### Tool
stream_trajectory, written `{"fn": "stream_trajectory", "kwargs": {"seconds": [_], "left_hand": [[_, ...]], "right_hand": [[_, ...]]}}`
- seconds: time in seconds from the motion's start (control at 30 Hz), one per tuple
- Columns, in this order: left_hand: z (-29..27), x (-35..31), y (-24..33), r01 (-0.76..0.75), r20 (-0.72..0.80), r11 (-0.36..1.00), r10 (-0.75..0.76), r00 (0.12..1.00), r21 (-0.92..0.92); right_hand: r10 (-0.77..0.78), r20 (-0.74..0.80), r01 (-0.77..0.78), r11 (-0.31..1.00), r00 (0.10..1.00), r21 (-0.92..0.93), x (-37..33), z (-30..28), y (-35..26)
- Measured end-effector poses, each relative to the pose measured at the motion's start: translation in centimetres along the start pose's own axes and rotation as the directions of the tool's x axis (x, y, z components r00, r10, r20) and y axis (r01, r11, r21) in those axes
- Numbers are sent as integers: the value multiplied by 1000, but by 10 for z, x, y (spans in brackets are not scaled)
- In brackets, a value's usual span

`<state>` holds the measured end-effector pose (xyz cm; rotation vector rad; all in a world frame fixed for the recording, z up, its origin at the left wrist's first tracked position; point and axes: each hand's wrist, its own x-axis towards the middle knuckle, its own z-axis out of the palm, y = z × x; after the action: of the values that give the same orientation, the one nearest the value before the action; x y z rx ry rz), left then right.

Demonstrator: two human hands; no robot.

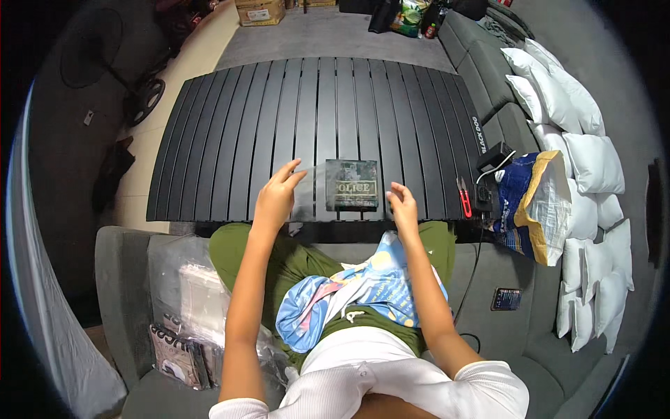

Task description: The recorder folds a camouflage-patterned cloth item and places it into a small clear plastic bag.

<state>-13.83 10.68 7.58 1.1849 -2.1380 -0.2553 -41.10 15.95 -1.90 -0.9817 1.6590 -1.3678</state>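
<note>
The dark green packet (352,187) lies flat near my edge of the slatted black surface (326,112), between my two hands. Its face looks almost square, so I can't pick out a clear long axis; its sides run roughly along and across the slats. A see-through film (313,190) reaches out from the packet's left side toward my left hand (279,194).

My hands are apart, one on each side of the packet. The left has its fingers spread and pointing past the film; I can't tell whether they touch it. My right hand (403,207) is loosely curled just beside the packet's right edge, a small gap between, and it is the nearer of the two.

Farther right of the packet, past my right hand, are red-handled snips (465,202), then a black adapter (496,156) with a white cable. Beyond those on that side stand a blue and yellow bag (516,202) and a heap of white pillows (593,164). Nearer me than the packet, a patterned blue cloth (377,286) is bunched on my lap. None of these lies between either hand and the packet.
</note>
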Motion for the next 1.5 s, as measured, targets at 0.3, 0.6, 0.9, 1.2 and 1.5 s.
{"fn": "stream_trajectory", "kwargs": {"seconds": [0.3, 0.6, 0.9, 1.2, 1.5], "left_hand": [[34, 0, -38, 194, -71, 920, -231, 970, -341], [-1, 24, -57, 520, 33, 720, -571, 820, -460], [1, 24, -26, 400, -101, 866, -446, 890, -300], [53, 33, 21, -103, -12, 806, 136, 991, 583], [132, 21, 42, -408, 175, 766, 372, 911, 497]], "right_hand": [[142, -195, -213, 884, 971, -416, 38, 66, 6], [178, 170, -171, 984, 969, -54, 38, 64, -8], [279, 313, -420, 628, 908, 656, 23, 16, 1], [308, 505, -576, 602, 806, 552, -33, -62, -24], [431, 463, -605, 717, 775, 345, -78, -73, -70]]}}
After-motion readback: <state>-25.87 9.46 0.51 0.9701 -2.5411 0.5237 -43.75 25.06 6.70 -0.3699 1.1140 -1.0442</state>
